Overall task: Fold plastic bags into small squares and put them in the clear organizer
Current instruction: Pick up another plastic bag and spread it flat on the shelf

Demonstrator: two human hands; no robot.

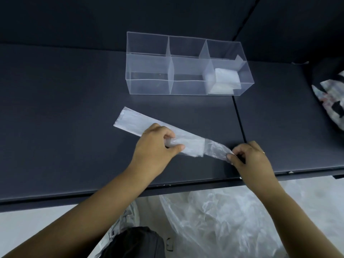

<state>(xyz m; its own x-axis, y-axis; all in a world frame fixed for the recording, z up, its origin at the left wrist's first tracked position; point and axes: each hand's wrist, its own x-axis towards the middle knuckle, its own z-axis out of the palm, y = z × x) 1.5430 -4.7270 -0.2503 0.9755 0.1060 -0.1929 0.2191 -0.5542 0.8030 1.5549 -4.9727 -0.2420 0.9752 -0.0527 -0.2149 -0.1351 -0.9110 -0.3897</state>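
Plastic bag (130, 120), flattened into a long strip, is laid slantwise on the dark table (55, 127), its left end free. Its middle is pinched by the left hand (156, 144), and its thin, crumpled right end is gripped by the right hand (247, 157). Light, limp and probably slippery, it is best taken at the edges and pressed flat at each fold. Behind, folded squares (226, 79) are seen in the right front compartment of the clear organizer (149, 54).

dark navy-ish table (74, 127), see-through clear organizer (149, 84) with white folded squares (226, 78) inside, milky translucent white bag strip (130, 118), black-and-white patterned fabric (333, 101) far right, pale grey floor (37, 220)
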